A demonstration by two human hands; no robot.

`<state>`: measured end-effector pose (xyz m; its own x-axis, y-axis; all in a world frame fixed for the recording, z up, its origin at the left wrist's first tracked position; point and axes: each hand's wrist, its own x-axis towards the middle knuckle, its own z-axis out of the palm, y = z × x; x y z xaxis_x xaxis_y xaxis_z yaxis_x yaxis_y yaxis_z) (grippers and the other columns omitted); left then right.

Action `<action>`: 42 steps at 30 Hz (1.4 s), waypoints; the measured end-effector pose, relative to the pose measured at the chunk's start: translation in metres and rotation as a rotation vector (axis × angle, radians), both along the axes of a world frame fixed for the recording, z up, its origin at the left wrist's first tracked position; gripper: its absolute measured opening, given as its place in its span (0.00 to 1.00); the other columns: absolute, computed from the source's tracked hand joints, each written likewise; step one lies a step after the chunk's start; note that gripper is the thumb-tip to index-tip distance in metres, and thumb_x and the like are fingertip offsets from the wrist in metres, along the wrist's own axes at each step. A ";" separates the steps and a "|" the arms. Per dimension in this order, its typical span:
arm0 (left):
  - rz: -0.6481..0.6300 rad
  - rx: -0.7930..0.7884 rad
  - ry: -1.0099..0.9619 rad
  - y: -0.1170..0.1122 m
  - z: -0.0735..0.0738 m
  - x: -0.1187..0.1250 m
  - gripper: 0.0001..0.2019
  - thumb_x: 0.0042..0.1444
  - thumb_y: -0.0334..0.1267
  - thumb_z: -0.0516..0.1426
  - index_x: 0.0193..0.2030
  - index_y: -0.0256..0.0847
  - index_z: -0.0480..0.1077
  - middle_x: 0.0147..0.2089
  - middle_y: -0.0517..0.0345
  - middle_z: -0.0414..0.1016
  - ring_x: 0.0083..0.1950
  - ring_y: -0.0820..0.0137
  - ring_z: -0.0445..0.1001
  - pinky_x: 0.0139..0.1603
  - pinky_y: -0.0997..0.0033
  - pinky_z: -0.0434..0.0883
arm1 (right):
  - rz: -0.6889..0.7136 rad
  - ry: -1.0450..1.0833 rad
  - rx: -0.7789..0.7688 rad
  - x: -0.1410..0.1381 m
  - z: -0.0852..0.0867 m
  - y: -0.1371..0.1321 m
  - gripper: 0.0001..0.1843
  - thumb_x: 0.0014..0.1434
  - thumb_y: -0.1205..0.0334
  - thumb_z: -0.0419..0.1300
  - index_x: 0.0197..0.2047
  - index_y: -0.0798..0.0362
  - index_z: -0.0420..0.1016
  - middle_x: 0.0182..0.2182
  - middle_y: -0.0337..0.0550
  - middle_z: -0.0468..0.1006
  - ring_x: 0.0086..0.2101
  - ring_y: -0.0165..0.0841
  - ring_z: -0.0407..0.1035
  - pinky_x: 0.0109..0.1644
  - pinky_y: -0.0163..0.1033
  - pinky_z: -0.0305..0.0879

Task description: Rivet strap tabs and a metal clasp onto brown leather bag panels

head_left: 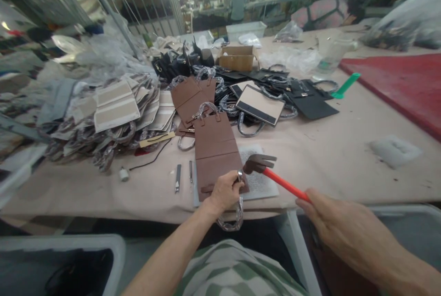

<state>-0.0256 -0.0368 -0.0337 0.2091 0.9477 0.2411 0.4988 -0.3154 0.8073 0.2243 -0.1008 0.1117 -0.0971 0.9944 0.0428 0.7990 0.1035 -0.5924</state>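
A brown leather bag panel [215,151] lies flat on a grey pad [260,181] at the table's near edge. My left hand [225,191] is closed on its lower edge, pinching a small metal fitting, beside a plastic-wrapped handle [234,220] that hangs over the table edge. My right hand [339,225] is closed round the orange handle of a hammer [263,165]. The hammer's dark head hovers just right of the left hand, over the pad.
More brown panels [191,96], beige panels [115,105] and black pieces [310,101] are piled behind. Small metal tools [178,177] lie left of the pad. A red mat [403,82], a green tool [345,86] and a cardboard box [237,57] sit farther back. Grey bins [62,259] stand below.
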 end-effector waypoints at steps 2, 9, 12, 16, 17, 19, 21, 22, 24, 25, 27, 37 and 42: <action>-0.002 0.006 -0.014 0.000 0.001 0.000 0.08 0.57 0.26 0.59 0.40 0.42 0.74 0.39 0.55 0.80 0.41 0.63 0.79 0.47 0.64 0.75 | 0.037 -0.065 0.017 0.009 -0.007 0.004 0.23 0.63 0.36 0.51 0.28 0.45 0.61 0.15 0.37 0.64 0.15 0.33 0.57 0.25 0.41 0.45; -0.036 0.003 0.000 0.000 0.003 -0.002 0.07 0.58 0.26 0.59 0.41 0.42 0.73 0.40 0.55 0.79 0.43 0.63 0.78 0.49 0.63 0.75 | -0.065 -0.105 -0.172 0.038 -0.073 0.052 0.22 0.65 0.45 0.44 0.25 0.47 0.60 0.18 0.39 0.68 0.20 0.34 0.64 0.27 0.38 0.56; -0.039 0.040 0.016 -0.001 0.001 -0.003 0.07 0.59 0.27 0.58 0.41 0.42 0.73 0.41 0.54 0.79 0.45 0.63 0.78 0.51 0.63 0.75 | -0.131 -0.194 -0.158 0.037 -0.107 0.072 0.18 0.66 0.52 0.46 0.29 0.50 0.67 0.21 0.44 0.71 0.23 0.37 0.67 0.29 0.39 0.58; -0.034 0.062 0.005 -0.003 -0.003 -0.006 0.05 0.62 0.30 0.58 0.43 0.43 0.73 0.43 0.54 0.79 0.46 0.63 0.78 0.52 0.63 0.75 | -0.109 -0.227 0.017 0.014 -0.123 0.081 0.18 0.66 0.57 0.49 0.49 0.58 0.74 0.45 0.61 0.76 0.42 0.45 0.72 0.45 0.47 0.66; -0.032 0.065 0.003 -0.003 -0.004 -0.006 0.05 0.63 0.31 0.58 0.43 0.43 0.73 0.43 0.54 0.79 0.46 0.63 0.78 0.52 0.63 0.76 | -0.042 -0.206 0.099 0.004 -0.125 0.080 0.20 0.66 0.57 0.50 0.54 0.59 0.72 0.51 0.63 0.74 0.48 0.47 0.70 0.51 0.49 0.66; -0.026 0.077 -0.001 -0.005 -0.006 -0.006 0.05 0.64 0.33 0.57 0.44 0.43 0.73 0.44 0.53 0.79 0.46 0.63 0.78 0.52 0.62 0.76 | 0.145 -0.154 0.236 -0.020 -0.129 0.075 0.23 0.66 0.55 0.54 0.59 0.60 0.70 0.58 0.63 0.70 0.57 0.49 0.66 0.60 0.53 0.63; -0.026 0.084 -0.011 -0.006 -0.008 -0.005 0.05 0.64 0.33 0.56 0.44 0.43 0.73 0.45 0.52 0.80 0.46 0.63 0.79 0.52 0.61 0.76 | 0.310 -0.132 0.271 -0.044 -0.136 0.067 0.25 0.66 0.56 0.55 0.62 0.57 0.68 0.62 0.59 0.69 0.61 0.50 0.62 0.65 0.56 0.59; -0.025 0.079 -0.023 -0.006 -0.009 -0.004 0.05 0.64 0.33 0.56 0.44 0.43 0.73 0.45 0.52 0.80 0.47 0.63 0.79 0.53 0.61 0.76 | 0.354 -0.144 0.264 -0.054 -0.141 0.063 0.25 0.66 0.57 0.55 0.64 0.56 0.68 0.63 0.57 0.68 0.62 0.50 0.61 0.66 0.59 0.57; 0.010 0.037 -0.087 -0.005 -0.009 0.000 0.05 0.63 0.34 0.57 0.43 0.42 0.74 0.44 0.52 0.80 0.47 0.63 0.79 0.53 0.62 0.76 | 0.365 -0.185 0.246 -0.069 -0.150 0.055 0.26 0.67 0.59 0.54 0.66 0.54 0.66 0.64 0.56 0.68 0.64 0.52 0.58 0.68 0.64 0.52; 0.060 -0.005 -0.153 -0.003 -0.009 0.001 0.05 0.63 0.36 0.56 0.42 0.42 0.74 0.43 0.52 0.81 0.46 0.63 0.80 0.51 0.62 0.77 | 0.355 -0.198 0.236 -0.073 -0.154 0.052 0.26 0.67 0.60 0.53 0.67 0.54 0.66 0.65 0.55 0.67 0.65 0.53 0.57 0.69 0.65 0.50; 0.211 -0.103 -0.340 0.005 -0.004 0.000 0.08 0.65 0.41 0.56 0.43 0.40 0.74 0.41 0.52 0.81 0.42 0.64 0.81 0.47 0.64 0.78 | 0.342 -0.196 0.214 -0.076 -0.157 0.049 0.25 0.68 0.60 0.53 0.66 0.54 0.67 0.66 0.55 0.66 0.66 0.53 0.55 0.70 0.65 0.49; 0.669 -0.094 0.208 0.031 0.037 -0.140 0.13 0.61 0.46 0.57 0.30 0.39 0.72 0.29 0.56 0.77 0.33 0.65 0.76 0.38 0.70 0.70 | 0.336 -0.181 0.197 -0.071 -0.154 0.050 0.25 0.66 0.59 0.57 0.65 0.55 0.69 0.66 0.55 0.67 0.66 0.52 0.56 0.71 0.64 0.48; 0.758 -0.467 0.854 0.013 0.024 -0.213 0.13 0.62 0.44 0.56 0.30 0.39 0.73 0.32 0.47 0.78 0.40 0.53 0.77 0.38 0.64 0.67 | 0.323 -0.206 0.274 -0.072 -0.164 0.051 0.24 0.67 0.58 0.57 0.64 0.54 0.69 0.64 0.53 0.68 0.65 0.51 0.57 0.70 0.62 0.50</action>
<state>-0.2381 -0.0234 -0.0097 -0.5066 0.8567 -0.0968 0.8528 0.5144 0.0899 0.1526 -0.0495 -0.0521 -0.4341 0.8665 0.2465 0.7979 0.4968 -0.3413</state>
